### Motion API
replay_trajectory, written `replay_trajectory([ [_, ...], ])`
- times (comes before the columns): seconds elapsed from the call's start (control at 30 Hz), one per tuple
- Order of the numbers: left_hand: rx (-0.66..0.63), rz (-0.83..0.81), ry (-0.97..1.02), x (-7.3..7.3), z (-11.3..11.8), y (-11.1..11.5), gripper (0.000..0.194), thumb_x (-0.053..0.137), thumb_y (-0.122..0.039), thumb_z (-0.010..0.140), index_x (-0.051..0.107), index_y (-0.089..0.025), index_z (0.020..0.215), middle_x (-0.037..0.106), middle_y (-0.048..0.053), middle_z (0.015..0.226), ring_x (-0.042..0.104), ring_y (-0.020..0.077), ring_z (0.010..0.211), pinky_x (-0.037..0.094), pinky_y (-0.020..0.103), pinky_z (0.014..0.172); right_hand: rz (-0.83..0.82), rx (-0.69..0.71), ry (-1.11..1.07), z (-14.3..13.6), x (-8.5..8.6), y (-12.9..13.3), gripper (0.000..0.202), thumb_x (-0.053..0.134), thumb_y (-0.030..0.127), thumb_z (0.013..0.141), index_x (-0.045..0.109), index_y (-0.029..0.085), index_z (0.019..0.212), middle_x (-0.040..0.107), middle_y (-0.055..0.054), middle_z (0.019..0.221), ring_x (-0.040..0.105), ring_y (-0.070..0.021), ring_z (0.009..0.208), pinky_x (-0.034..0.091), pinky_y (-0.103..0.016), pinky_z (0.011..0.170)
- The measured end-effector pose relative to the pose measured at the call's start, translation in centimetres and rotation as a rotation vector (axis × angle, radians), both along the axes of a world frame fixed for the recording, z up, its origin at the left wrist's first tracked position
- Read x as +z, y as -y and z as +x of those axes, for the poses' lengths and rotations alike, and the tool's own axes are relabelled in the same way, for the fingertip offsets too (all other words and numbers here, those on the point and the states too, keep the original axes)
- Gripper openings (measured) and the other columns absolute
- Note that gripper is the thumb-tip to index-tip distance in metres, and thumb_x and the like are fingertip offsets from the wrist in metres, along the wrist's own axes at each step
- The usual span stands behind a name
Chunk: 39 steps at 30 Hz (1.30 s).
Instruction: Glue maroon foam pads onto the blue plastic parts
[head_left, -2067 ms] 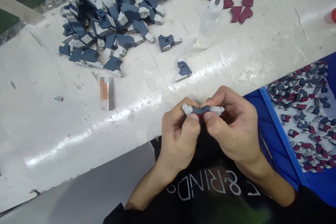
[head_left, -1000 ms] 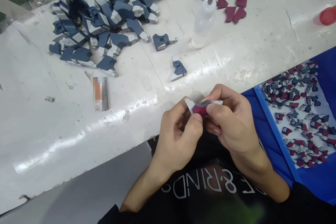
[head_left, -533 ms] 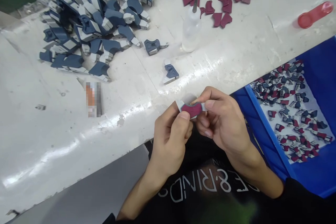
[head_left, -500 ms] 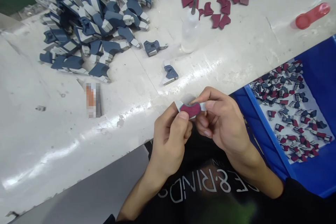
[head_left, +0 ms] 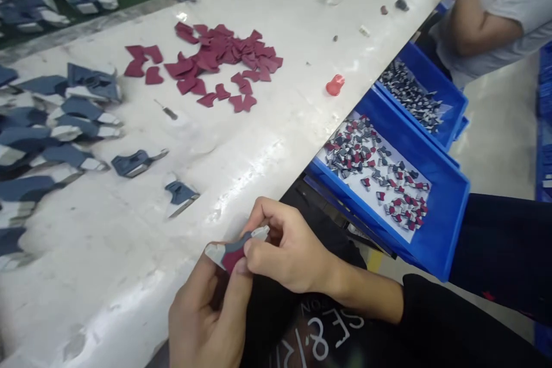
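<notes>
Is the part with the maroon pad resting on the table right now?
No, the part is held off the white table, pinched between the left hand and the right hand.

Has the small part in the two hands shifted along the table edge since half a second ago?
Cannot tell. The camera swung right, so everything shifted in view. The part remains pinched between left hand and right hand beside the table edge.

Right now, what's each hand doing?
Left hand: closed on the blue, grey and maroon part.
Right hand: pinching the same part.
</notes>
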<state>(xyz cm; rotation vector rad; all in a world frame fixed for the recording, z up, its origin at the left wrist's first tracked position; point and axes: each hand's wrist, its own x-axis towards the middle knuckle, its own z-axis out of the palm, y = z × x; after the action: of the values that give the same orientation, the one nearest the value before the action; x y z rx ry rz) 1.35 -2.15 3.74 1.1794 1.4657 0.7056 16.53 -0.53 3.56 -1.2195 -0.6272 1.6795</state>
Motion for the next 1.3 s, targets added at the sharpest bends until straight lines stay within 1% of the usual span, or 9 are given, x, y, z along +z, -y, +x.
replay_trajectory([
  [0.13,0.063,-0.075,-0.017,1.8,1.1,0.0,0.039,0.072,-0.061,0.091,0.068,-0.029,0.112,0.063,-0.005,0.072,0.054,0.0135,0.057,0.040,0.025,0.047,0.076,-0.232,0.099,3.6,-0.5,1.0,0.029,0.085,0.040,0.081,0.064,0.022,0.087,0.062,0.008,0.056,0.044,-0.0078,0.039,0.035,-0.019,0.037],
  [0.23,0.150,-0.003,-0.038,2.3,1.0,-0.3,0.035,0.066,-0.057,0.096,0.067,-0.029,0.116,0.062,-0.003,0.077,0.056,0.0141,0.061,0.037,0.026,0.046,0.038,-0.595,0.268,8.0,-1.6,2.3,0.032,0.085,0.045,0.080,0.063,0.022,0.087,0.065,0.007,0.057,0.046,-0.0085,0.035,0.035,-0.018,0.033],
  [0.37,0.242,0.145,-0.208,1.6,-0.3,-1.7,0.026,0.068,-0.046,0.096,0.068,-0.026,0.113,0.065,0.000,0.087,0.064,0.0160,0.075,0.052,0.027,0.063,-0.139,-0.899,0.418,13.8,-4.1,4.1,0.035,0.092,0.034,0.068,0.064,0.020,0.081,0.069,0.002,0.067,0.053,-0.0093,0.043,0.043,-0.019,0.036],
  [0.57,0.164,0.474,-0.517,-0.4,-2.1,-3.7,0.025,0.068,-0.035,0.097,0.066,-0.027,0.121,0.062,0.004,0.109,0.063,0.0209,0.097,0.058,0.038,0.089,-0.330,-1.155,0.104,17.9,-6.7,5.1,0.013,0.057,0.015,0.099,0.061,0.020,0.088,0.068,-0.004,0.088,0.045,-0.0057,0.050,0.046,-0.012,0.041],
  [0.7,0.164,0.482,-0.571,-1.9,-1.9,-4.4,0.037,0.071,-0.040,0.096,0.062,-0.028,0.130,0.058,0.008,0.124,0.062,0.0284,0.117,0.059,0.045,0.094,-0.383,-1.063,-0.050,16.4,-6.5,3.8,0.021,0.046,0.008,0.095,0.050,0.022,0.079,0.046,0.003,0.071,0.040,-0.0076,0.048,0.042,-0.013,0.040],
  [0.8,0.169,0.473,-0.634,-2.7,-1.3,-5.2,0.046,0.072,-0.048,0.095,0.059,-0.026,0.134,0.058,0.010,0.127,0.059,0.0346,0.122,0.058,0.051,0.094,-0.229,-1.033,0.019,13.8,-4.7,1.8,0.018,0.056,0.011,0.084,0.046,0.023,0.076,0.045,0.005,0.071,0.037,-0.0075,0.047,0.039,-0.016,0.039],
  [0.93,0.159,0.486,-0.717,-2.9,-0.6,-6.4,0.046,0.071,-0.053,0.096,0.062,-0.021,0.127,0.062,0.013,0.121,0.058,0.0364,0.114,0.055,0.056,0.095,0.182,-0.851,0.421,9.2,-1.3,-2.6,0.014,0.073,0.029,0.086,0.060,0.024,0.087,0.057,0.004,0.076,0.052,-0.0128,0.056,0.043,-0.023,0.046],
  [1.1,0.119,0.552,-0.688,-3.1,-0.7,-6.7,0.033,0.069,-0.046,0.100,0.063,-0.023,0.121,0.068,0.008,0.106,0.060,0.0333,0.106,0.053,0.051,0.092,0.532,-0.253,1.055,5.3,-0.2,-10.4,0.026,0.068,0.038,0.097,0.076,0.024,0.117,0.072,-0.009,0.120,0.067,-0.0217,0.086,0.058,-0.038,0.074],
  [1.3,0.055,0.677,-0.672,-3.5,-1.9,-4.3,0.021,0.068,-0.036,0.102,0.061,-0.025,0.119,0.066,0.005,0.103,0.060,0.0282,0.101,0.051,0.046,0.093,0.409,-0.070,1.432,4.6,-1.4,-15.4,0.026,0.059,0.034,0.099,0.072,0.021,0.119,0.073,-0.013,0.126,0.070,-0.0302,0.091,0.055,-0.046,0.082],
])
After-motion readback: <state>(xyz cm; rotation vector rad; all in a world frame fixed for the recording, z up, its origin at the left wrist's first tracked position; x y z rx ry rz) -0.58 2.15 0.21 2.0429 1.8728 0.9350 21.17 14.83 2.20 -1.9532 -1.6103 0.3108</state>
